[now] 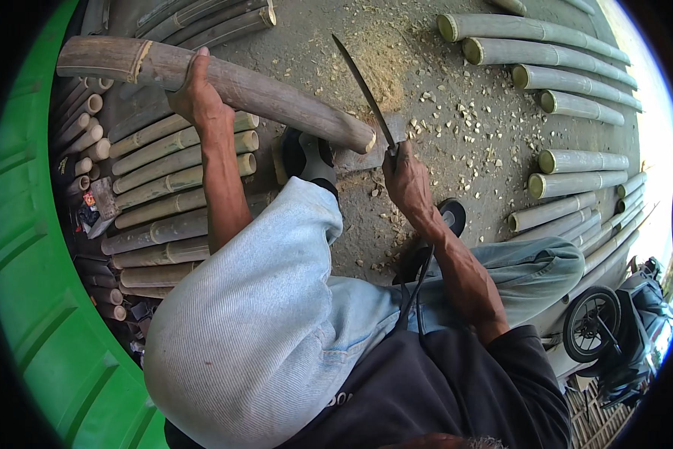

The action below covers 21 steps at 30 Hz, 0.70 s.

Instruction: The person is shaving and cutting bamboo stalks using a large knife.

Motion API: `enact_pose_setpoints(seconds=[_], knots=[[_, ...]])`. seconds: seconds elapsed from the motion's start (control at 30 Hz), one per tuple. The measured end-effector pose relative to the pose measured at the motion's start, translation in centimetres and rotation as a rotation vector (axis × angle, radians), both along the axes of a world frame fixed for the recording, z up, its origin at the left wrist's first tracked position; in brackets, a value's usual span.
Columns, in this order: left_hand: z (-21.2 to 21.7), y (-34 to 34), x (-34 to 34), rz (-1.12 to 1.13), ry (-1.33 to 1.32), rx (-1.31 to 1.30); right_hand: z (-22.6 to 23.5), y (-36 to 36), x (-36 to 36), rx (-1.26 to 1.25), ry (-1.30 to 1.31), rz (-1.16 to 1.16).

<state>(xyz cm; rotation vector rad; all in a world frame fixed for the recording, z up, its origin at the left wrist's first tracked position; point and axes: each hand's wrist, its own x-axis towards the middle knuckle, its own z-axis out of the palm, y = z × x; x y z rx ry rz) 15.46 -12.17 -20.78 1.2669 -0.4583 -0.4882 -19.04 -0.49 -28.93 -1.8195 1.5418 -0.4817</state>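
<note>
My left hand point(204, 105) is wrapped round a thick brown-grey bamboo pole point(276, 101), which slants from the upper left down to the middle. The pole's near end, pale where it is cut, lies over a wooden block point(359, 159) beside my foot. In my right hand point(407, 179) is the handle of a machete point(366, 93). Its long dark blade points up and away to the left, and its lower part stands just right of the pole's cut end, apart from it. The left thumb lies along the top of the pole.
Pale wood chips point(464, 135) litter the concrete floor. Cut bamboo lengths point(164, 168) lie stacked on the left, and more bamboo pieces point(553, 56) lie at the right. A green corrugated panel point(44, 299) borders the left side. A parked motorcycle point(613, 329) stands at the lower right.
</note>
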Motion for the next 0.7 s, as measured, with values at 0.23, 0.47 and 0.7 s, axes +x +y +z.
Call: enact_pose_setpoints(seconds=[0.23,0.47,0.7], knots=[[0.8,0.1,-1.7,0.025,-0.005,-0.024,-3.4,-0.1,-0.9,0.063,0.133,0.047],[0.4,0.5,0.0,0.045,0.010,-0.032,2.5,-1.5,0.9,0.010,-0.043,-0.022],[0.8,0.0,-1.4,0.044,-0.034,-0.045,-4.0,0.5,-1.3,0.072,0.126,-0.008]])
